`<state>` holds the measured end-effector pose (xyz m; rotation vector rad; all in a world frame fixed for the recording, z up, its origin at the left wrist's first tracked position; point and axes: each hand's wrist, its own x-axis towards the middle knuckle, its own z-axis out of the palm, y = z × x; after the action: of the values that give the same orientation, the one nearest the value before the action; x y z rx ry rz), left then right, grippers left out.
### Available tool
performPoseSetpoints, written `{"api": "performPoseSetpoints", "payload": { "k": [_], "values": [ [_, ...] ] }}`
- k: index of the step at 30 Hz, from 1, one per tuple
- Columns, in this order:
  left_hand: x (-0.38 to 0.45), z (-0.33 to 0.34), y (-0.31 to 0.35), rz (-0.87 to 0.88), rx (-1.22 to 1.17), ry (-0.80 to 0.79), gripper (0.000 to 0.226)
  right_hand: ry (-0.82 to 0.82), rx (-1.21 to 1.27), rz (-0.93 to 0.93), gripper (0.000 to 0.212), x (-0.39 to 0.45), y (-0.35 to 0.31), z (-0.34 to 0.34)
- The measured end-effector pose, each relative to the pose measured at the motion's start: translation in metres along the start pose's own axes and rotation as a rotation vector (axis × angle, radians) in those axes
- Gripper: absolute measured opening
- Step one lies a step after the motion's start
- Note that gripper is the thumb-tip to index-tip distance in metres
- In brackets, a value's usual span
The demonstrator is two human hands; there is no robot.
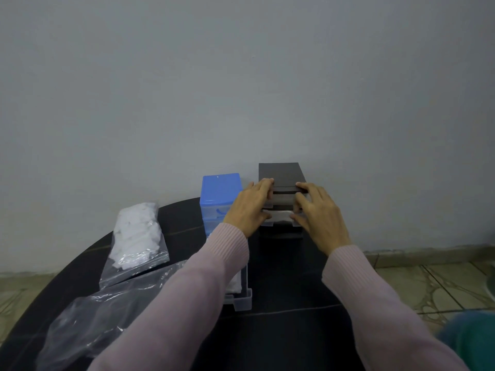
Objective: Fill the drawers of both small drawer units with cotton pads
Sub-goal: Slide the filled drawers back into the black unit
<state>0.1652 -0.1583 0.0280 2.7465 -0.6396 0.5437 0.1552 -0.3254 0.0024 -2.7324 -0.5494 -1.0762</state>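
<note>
A person in pink sleeves stands at a round black counter (294, 330) by a grey wall. Both hands are on the dark drawer unit (280, 174), which sits at the far edge of the counter, close to the wall. The left hand (250, 207) holds the left side of its front, with fingers bent round the edges of the drawers. The right hand (317, 212) does the same on the right side. Between the hands a lower drawer (280, 216) shows something white inside, which looks like cotton pads. I think the hands are working that drawer or steadying the unit, but I cannot tell which.

Just left of it, touching or almost touching, stands the blue drawer unit (220, 194). Its see-through drawers are partly hidden by the left hand, so I cannot tell what is in them.

A clear drawer (241, 297) lies loose on the counter, near the person, under the left arm. It has white pads in it, and it looks like it must go back into a unit.

Further left is a plastic bag of cotton pads (136, 231) that is quite full. Nearer lies another plastic bag (88, 322) that looks flat and mostly empty.

So the job seems partly done. Some pads are in drawers, but plenty remain in the bag.
</note>
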Motion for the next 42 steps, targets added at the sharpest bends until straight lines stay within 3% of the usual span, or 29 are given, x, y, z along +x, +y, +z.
{"api": "performPoseSetpoints", "payload": {
  "k": [3, 8, 14, 17, 21, 28, 30, 32, 36, 39, 42],
  "values": [
    [0.0, 0.003, -0.002, -0.005, -0.032, 0.043, 0.052, 0.018, 0.003, 0.009, 0.06, 0.001, 0.0, 0.0],
    [0.002, 0.007, -0.001, -0.022, -0.008, 0.109, 0.051, 0.05, -0.008, 0.011, 0.061, 0.002, 0.001, 0.0],
    [0.003, 0.008, -0.002, -0.03, -0.007, 0.122, 0.046, 0.096, 0.0, 0.009, 0.045, 0.004, -0.003, 0.0],
    [0.0, 0.01, -0.002, -0.028, 0.027, 0.113, 0.053, 0.084, -0.025, 0.022, 0.035, 0.002, -0.004, 0.001],
    [-0.009, 0.009, 0.002, 0.047, 0.116, 0.078, 0.078, -0.008, -0.075, 0.026, 0.038, -0.008, -0.006, 0.001],
    [-0.048, -0.019, 0.012, 0.066, -0.091, 0.149, 0.05, -0.052, 0.052, 0.021, 0.032, -0.026, -0.036, -0.014],
    [-0.068, -0.032, 0.01, 0.023, -0.123, 0.159, 0.036, -0.117, 0.219, 0.086, 0.019, -0.026, -0.049, -0.023],
    [-0.088, -0.04, 0.002, -0.049, -0.129, 0.117, 0.027, -0.294, 0.359, 0.233, 0.01, -0.024, -0.063, -0.029],
    [-0.123, -0.043, -0.021, -0.227, -0.158, 0.008, 0.026, -0.612, 0.506, 0.513, 0.031, -0.025, -0.094, -0.03],
    [-0.145, -0.043, -0.027, -0.368, -0.245, -0.041, 0.031, -0.708, 0.474, 0.57, 0.045, -0.032, -0.109, -0.026],
    [-0.16, -0.04, -0.022, -0.425, -0.279, -0.113, 0.038, -0.754, 0.467, 0.594, 0.042, -0.041, -0.118, -0.025]
  ]
}}
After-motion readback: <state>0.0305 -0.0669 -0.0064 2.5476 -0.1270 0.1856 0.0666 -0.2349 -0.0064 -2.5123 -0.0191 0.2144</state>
